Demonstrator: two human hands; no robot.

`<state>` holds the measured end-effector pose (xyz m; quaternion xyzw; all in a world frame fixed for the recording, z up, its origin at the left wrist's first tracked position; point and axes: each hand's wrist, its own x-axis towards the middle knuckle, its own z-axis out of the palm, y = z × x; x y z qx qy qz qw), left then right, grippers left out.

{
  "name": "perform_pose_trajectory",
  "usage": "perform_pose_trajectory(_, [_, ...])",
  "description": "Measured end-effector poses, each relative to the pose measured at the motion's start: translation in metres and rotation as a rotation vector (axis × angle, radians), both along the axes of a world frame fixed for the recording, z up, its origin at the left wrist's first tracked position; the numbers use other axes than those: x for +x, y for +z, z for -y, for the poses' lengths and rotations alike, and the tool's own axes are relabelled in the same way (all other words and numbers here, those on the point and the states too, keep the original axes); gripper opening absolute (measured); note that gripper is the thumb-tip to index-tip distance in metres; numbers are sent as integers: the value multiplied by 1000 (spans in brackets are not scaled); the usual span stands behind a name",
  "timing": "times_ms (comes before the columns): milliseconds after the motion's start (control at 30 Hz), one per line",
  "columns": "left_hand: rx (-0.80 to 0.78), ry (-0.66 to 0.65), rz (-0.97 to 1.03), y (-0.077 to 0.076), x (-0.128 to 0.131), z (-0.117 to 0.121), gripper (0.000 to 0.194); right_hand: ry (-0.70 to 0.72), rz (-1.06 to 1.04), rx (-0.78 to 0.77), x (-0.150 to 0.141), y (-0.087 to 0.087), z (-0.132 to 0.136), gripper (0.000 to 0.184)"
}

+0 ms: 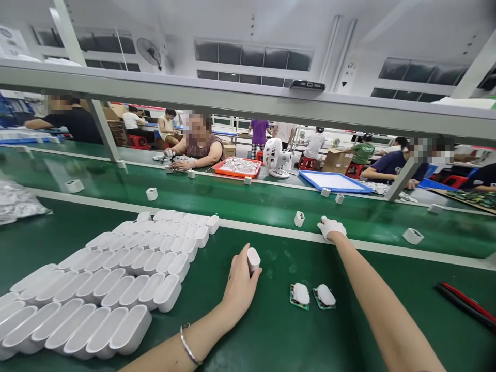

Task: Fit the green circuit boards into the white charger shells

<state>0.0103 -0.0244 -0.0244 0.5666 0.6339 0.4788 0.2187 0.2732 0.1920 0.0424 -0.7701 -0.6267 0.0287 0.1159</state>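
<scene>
My left hand (241, 281) grips a small white oval plastic housing (253, 259) between thumb and fingers, just above the green work surface. A white glove covers my right hand (332, 229), stretched out to the green belt's near edge; its fingers are mostly hidden, so I cannot tell what they hold. Left of it on the belt stands a white housing (299, 219) with dark parts inside. Two green circuit boards, each topped by a white pad, a left board (300, 295) and a right board (324, 296), lie between my forearms. Rows of white oval housings (129, 330) cover the left side.
More white pieces sit along the belt, among them one at right (413, 236). A red-and-black tool (467, 305) lies at the right edge, a plastic bag (19, 201) at left. A shelf beam (240, 106) crosses overhead. Co-workers sit opposite near a fan (276, 157) and orange tray (237, 167).
</scene>
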Motion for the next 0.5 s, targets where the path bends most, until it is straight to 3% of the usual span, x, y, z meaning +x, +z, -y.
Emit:
perform_pose_trajectory(100, [-11, 5, 13, 3, -1, 0, 53, 78, -115, 13, -1, 4, 9, 30])
perform_pose_trajectory(167, [-15, 14, 22, 5, -1, -1, 53, 126, -176, 59, -12, 7, 33, 34])
perform_pose_trajectory(267, [-14, 25, 12, 5, -1, -1, 54, 296, -319, 119, -41, 4, 104, 37])
perform_pose_trajectory(333, [-10, 31, 0, 5, -1, -1, 55, 598, -612, 137, -62, -4, 166, 32])
perform_pose_trajectory(400, [-7, 40, -7, 4, -1, -1, 56, 802, -653, 31, -77, -14, 221, 11])
perform_pose_trajectory(500, [-4, 33, 39, 3, -2, -4, 58, 865, -716, -91, -85, -21, 264, 16])
